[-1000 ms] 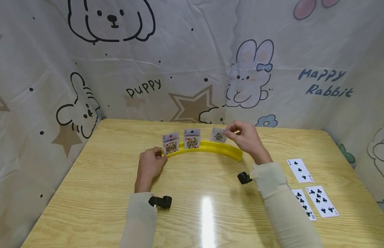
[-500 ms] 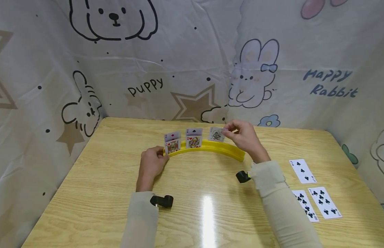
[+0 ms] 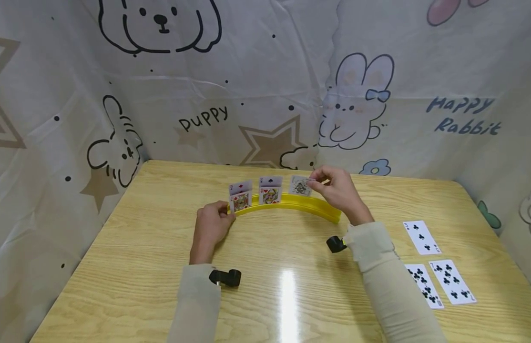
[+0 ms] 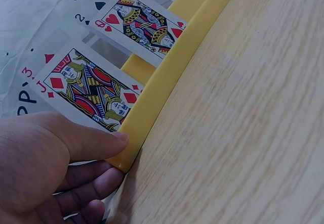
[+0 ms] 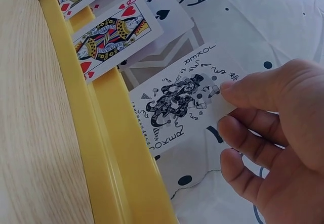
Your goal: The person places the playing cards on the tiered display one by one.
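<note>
Since the earlier head frame, the right hand [image 3: 337,189] and the white playing card printed with a black-and-grey joker [image 3: 300,186] have shifted slightly toward nine o'clock along the curved, yellow, plastic-looking rack [image 3: 312,204]; the overall drift looks like the head turning. The relation that matters is card to rack: in the head view the joker lies at nine o'clock from the right hand, long axis near twelve-to-six, its lower edge meeting the rack's rear rim, though whether it sits in a groove I cannot tell. The right hand, clearly nearer, pinches its upper corner between thumb and finger; the left hand [image 3: 210,223] grips the rack's nine-o'clock end, thumb in front, fingers curled round it. Between the hands stand the white, colourfully printed jack of diamonds [image 4: 93,90] and queen of hearts [image 5: 119,38], each with another card behind; bare rack runs from the joker toward four o'clock. The pale wood-grain bench [image 3: 265,295] leaves open room at six o'clock, three white club-suit cards [image 3: 452,282] lie flat around four, and a white, cartoon-printed cloth [image 3: 162,90] hangs at twelve.
</note>
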A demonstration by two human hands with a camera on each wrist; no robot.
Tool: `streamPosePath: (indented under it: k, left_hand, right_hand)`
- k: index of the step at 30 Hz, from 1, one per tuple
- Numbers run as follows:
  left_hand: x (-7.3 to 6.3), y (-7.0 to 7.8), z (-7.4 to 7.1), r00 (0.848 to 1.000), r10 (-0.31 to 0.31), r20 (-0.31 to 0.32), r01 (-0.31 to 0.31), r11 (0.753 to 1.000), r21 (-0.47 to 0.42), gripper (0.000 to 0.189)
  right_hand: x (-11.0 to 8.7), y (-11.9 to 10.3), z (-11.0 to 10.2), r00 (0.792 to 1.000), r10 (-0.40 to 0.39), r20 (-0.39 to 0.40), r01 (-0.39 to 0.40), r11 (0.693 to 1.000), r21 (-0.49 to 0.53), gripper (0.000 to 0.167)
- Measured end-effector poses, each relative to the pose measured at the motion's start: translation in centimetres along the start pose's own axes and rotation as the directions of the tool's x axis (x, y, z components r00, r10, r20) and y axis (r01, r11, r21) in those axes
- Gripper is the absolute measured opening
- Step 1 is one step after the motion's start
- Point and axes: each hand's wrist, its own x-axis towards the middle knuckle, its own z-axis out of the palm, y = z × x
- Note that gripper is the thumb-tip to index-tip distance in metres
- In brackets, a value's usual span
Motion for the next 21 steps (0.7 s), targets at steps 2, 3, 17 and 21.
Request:
streamPosePath:
  k: [2, 3, 17, 21]
  left_hand:
    - [0.04, 0.04, 0.10, 1.000, 0.005, 0.001, -0.005, 1.000, -0.003, 0.036]
    - [0.03, 0.06, 0.14, 1.000, 0.010, 0.000, -0.010, 1.000, -0.003, 0.036]
    - [0.18, 0.23, 0.43, 1.000, 0.031, 0.003, -0.031, 1.000, -0.004, 0.036]
    - [0.11, -0.11, 0.15, 1.000, 0.026, -0.008, -0.027, 1.000, -0.005, 0.037]
  right_hand:
    - [-0.10, 0.13, -0.07, 1.000, -0.004, -0.001, 0.004, 1.000, -0.008, 0.007]
    - [-0.14, 0.17, -0.10, 1.000, -0.005, -0.004, 0.005, 1.000, -0.008, 0.006]
    - [-0.51, 0.73, -0.30, 1.000, 0.021, 0.000, -0.021, 0.999, -0.025, 0.010]
    - [-0.55, 0.76, -0.17, 1.000, 0.022, 0.022, -0.021, 0.999, -0.026, 0.011]
